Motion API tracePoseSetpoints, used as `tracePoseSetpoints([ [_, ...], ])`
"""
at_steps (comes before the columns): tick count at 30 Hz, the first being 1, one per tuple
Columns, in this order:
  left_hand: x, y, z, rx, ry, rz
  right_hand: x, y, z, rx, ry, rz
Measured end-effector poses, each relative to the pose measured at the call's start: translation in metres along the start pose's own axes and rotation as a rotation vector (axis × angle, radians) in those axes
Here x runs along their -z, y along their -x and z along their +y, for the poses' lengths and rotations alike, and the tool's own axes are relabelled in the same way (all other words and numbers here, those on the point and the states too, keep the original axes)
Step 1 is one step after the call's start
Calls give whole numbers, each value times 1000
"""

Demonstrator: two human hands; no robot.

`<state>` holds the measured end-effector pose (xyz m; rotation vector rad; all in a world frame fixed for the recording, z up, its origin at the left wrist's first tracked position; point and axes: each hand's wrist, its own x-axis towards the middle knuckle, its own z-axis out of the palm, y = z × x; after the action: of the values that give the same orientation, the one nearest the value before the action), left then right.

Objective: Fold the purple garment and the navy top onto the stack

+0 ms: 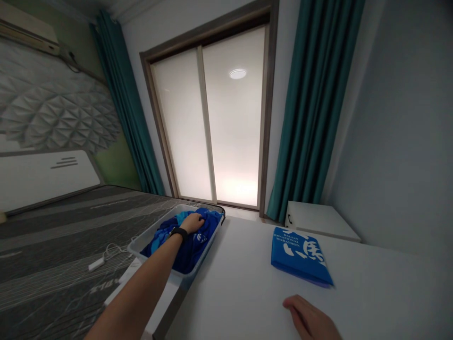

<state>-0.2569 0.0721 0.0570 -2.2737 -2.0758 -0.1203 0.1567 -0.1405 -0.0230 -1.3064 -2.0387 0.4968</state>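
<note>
My left hand (193,223), wearing a black wristband, reaches into a pale plastic bin (141,245). Its fingers are closed on blue clothing (191,250), a crumpled pile in several blues with some white print. What lies beneath the fingers is hidden. Over the white tabletop (240,274), at the bottom of the view, my right hand (311,318) is loosely closed with nothing visible in it. Just beyond it lies a neatly folded blue cloth item (299,255) with white lettering that includes "MARATHON". The right hand is apart from it.
The bin sits at the tabletop's left edge, by a dark grey patterned mattress (63,241). A white power strip (96,264) with cables lies on the mattress. Behind the table stand a white cabinet (318,219), teal curtains (314,104) and a frosted sliding door (233,123).
</note>
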Motion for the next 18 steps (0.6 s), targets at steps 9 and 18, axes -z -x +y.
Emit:
tracePoseSetpoints([
  [9, 34, 37, -21, 6, -152, 125, -3, 4, 5, -12, 57, 0],
  [18, 10, 25, 29, -388, -43, 98, 0, 3, 0, 39, 66, 32],
])
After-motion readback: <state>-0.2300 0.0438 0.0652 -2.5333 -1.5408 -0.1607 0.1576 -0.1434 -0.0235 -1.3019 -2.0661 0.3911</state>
